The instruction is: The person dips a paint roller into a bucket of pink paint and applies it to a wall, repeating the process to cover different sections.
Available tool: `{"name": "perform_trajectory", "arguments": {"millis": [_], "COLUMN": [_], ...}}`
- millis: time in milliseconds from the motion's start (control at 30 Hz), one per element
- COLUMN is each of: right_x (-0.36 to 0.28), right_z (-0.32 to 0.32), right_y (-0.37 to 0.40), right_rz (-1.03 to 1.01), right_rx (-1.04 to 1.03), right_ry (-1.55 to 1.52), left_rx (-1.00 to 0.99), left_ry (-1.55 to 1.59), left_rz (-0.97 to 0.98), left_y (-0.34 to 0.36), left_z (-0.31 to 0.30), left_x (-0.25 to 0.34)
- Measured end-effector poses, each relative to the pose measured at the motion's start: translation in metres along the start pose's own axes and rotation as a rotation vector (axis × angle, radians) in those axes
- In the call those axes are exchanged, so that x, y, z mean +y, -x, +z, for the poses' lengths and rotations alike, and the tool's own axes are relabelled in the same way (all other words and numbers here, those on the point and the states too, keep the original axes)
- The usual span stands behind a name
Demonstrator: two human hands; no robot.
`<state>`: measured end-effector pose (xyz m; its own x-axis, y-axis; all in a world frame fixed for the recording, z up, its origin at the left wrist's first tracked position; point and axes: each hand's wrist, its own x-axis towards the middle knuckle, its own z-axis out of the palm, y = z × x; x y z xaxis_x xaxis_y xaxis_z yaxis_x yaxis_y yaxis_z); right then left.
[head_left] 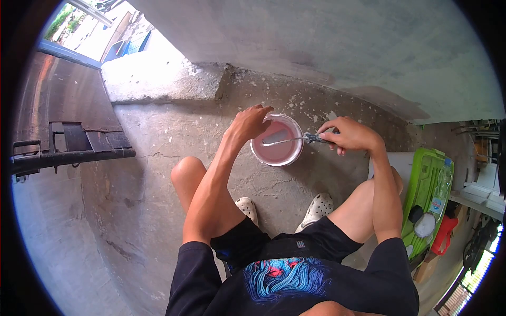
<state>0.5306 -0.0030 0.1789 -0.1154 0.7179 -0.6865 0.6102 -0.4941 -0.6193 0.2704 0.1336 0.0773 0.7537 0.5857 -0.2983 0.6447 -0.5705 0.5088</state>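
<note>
A round white bucket point(299, 153) with pinkish contents stands on the concrete floor between my feet and the wall. My left hand point(251, 123) is at its upper left rim, with fingers and thumb curled about the edge. In my right hand point(348, 134), closed around it, is a hand tool point(312, 138) with a dark, white-smeared handle. Its thin pale metal end reaches left over the rim into the bucket; the exact kind is hard to make out.
A pale plastered wall point(337, 42) rises beyond the bucket, next to a rough concrete step point(163, 79). On the left is a brown metal door point(79, 89) with a bolt. A green plastic lid point(414, 189) at right carries a clear bottle point(440, 189). My clogs point(318, 209) flank the bucket's near side.
</note>
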Motion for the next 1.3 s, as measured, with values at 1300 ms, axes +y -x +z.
{"name": "perform_trajectory", "arguments": {"millis": [1300], "right_x": [0.008], "right_z": [-0.037], "right_y": [0.015], "right_rz": [0.029], "right_rx": [0.008], "right_ry": [-0.100], "left_rx": [0.001], "left_ry": [0.004], "left_rz": [-0.028], "left_y": [-0.005], "left_z": [0.000], "left_x": [-0.001]}}
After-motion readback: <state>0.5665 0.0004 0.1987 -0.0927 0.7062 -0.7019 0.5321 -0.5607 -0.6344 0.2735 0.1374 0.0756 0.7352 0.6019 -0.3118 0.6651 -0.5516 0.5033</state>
